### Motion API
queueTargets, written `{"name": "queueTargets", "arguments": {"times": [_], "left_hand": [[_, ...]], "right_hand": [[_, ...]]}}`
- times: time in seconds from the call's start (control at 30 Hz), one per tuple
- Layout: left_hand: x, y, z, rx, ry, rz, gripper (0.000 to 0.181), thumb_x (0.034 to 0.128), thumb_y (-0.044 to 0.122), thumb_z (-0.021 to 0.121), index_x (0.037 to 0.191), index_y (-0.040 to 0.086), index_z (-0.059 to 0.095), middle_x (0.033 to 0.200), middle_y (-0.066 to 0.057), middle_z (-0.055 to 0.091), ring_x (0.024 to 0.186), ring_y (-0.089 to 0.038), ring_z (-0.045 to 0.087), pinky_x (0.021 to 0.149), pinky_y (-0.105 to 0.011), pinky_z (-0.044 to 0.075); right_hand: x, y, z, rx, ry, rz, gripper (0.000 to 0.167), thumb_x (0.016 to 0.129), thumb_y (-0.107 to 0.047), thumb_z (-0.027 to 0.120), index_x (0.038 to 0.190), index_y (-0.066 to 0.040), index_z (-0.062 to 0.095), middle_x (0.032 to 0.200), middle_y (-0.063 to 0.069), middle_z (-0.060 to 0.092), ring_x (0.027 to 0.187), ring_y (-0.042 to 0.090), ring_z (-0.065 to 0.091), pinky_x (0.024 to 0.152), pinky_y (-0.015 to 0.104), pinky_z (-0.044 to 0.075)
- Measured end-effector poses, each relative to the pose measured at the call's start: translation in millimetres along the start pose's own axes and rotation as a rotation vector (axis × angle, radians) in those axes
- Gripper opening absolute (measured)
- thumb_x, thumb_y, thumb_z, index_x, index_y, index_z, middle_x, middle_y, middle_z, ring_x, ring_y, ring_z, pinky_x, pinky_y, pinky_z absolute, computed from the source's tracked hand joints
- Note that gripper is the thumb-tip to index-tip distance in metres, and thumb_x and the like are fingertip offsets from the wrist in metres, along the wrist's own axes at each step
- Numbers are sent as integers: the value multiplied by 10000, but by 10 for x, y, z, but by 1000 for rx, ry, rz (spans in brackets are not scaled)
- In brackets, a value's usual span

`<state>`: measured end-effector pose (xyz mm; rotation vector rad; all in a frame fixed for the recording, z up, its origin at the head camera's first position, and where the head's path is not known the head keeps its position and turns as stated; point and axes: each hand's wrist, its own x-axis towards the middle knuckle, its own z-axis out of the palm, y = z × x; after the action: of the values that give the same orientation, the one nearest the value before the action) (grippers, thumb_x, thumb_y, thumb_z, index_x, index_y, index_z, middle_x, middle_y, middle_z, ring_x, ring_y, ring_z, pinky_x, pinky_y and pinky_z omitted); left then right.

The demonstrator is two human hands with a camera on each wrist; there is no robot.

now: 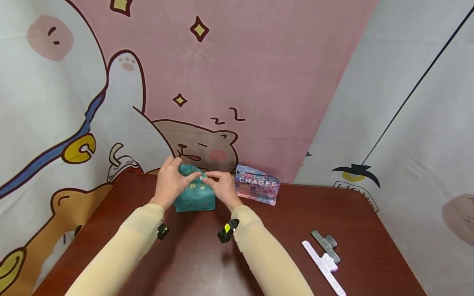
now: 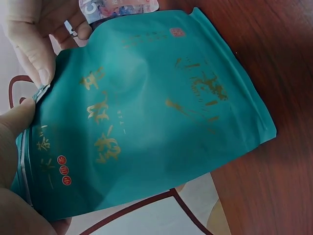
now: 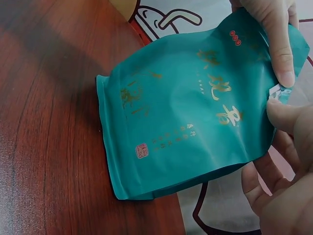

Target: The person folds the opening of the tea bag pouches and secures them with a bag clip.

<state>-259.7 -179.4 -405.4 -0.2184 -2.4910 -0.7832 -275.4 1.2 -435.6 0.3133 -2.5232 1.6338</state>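
Taking the teal, matte, flat-based pouch with gold lettering (image 1: 196,199) as your clock's centre and the wall hanging as 12, you have it near the far edge of the dark red-brown wooden bench (image 1: 281,230), apparently standing on its base. Your left hand (image 1: 170,184) comes in at its 9 o'clock side and your right hand (image 1: 225,189) at its 2 o'clock corner, each closed in a thumb-and-finger pinch on the top edge, thumbs nearly meeting; presumably that keeps the mouth taut while the bench carries the weight. The pink-and-blue patterned CHAGEE pouch (image 1: 258,186) leans at 3 o'clock, probably set there to be out of your hands' way. At 4 o'clock lie a grey plastic bar clip (image 1: 326,246) and a longer white plastic bar clip (image 1: 324,269), which only the head view shows. The wrist views alone make out the pale, shiny bit of edge (image 3: 279,92) between your thumbtips; the left one also catches a corner of the patterned pouch, which the right one misses, while the right one shows your right hand's other fingers bent behind the pouch.
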Motion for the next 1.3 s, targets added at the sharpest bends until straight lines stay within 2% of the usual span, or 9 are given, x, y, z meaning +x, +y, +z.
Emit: {"name": "queueTargets", "arguments": {"times": [0.17, 0.4, 0.63, 0.8, 0.93, 1.1, 1.3], "left_hand": [[3, 6, -3, 19, -18, -10, 553, 778, 445, 909, 959, 35, 585, 940, -108, 474, 744, -264, 497, 664, -413, 483], [3, 16, -3, 65, -34, -24, 596, 744, 476, 924, 812, 82, 482, 843, -77, 418, 627, -220, 402, 562, -350, 359], [10, 3, -2, 70, -36, -1, 645, 743, 467, 927, 722, 113, 388, 776, -63, 403, 583, -204, 358, 535, -339, 313], [17, -24, 12, 83, -34, 31, 660, 746, 471, 923, 699, 124, 364, 741, -53, 396, 571, -192, 339, 526, -328, 292], [21, -37, 12, 85, -41, 39, 657, 749, 473, 920, 692, 123, 367, 732, -53, 399, 572, -192, 338, 528, -327, 289], [19, -41, 7, 84, -50, 31, 661, 753, 466, 920, 687, 127, 356, 726, -51, 382, 573, -192, 323, 530, -326, 276], [28, -45, 1, 68, -60, 21, 659, 760, 474, 913, 682, 134, 354, 722, -49, 374, 575, -190, 328, 533, -327, 279]], "right_hand": [[-7, -9, 1, -1, -6, 21, 198, 954, -231, 764, 1129, -150, 813, 1094, 37, 784, 1025, 241, 718, 855, 399, 574], [-18, -36, -13, -20, -25, 11, 211, 964, -223, 752, 1152, -144, 805, 1115, 43, 780, 1050, 248, 719, 864, 397, 576], [-35, -22, -41, -15, -72, 13, 236, 990, -234, 720, 1209, -169, 783, 1199, 37, 756, 1129, 256, 694, 923, 423, 562], [-54, -13, -85, -45, -107, -28, 263, 1017, -236, 680, 1253, -147, 757, 1293, 64, 713, 1217, 279, 651, 989, 464, 530], [-80, -9, -122, -75, -107, -66, 262, 1020, -223, 672, 1245, -117, 755, 1282, 88, 706, 1182, 290, 659, 967, 457, 535], [-117, 10, -182, -89, -106, -63, 244, 1017, -206, 672, 1225, -112, 760, 1275, 88, 697, 1159, 294, 656, 945, 460, 536], [-161, 48, -287, -97, -112, -52, 233, 1020, -194, 663, 1213, -106, 759, 1301, 109, 678, 1253, 331, 607, 1033, 523, 480]]}}
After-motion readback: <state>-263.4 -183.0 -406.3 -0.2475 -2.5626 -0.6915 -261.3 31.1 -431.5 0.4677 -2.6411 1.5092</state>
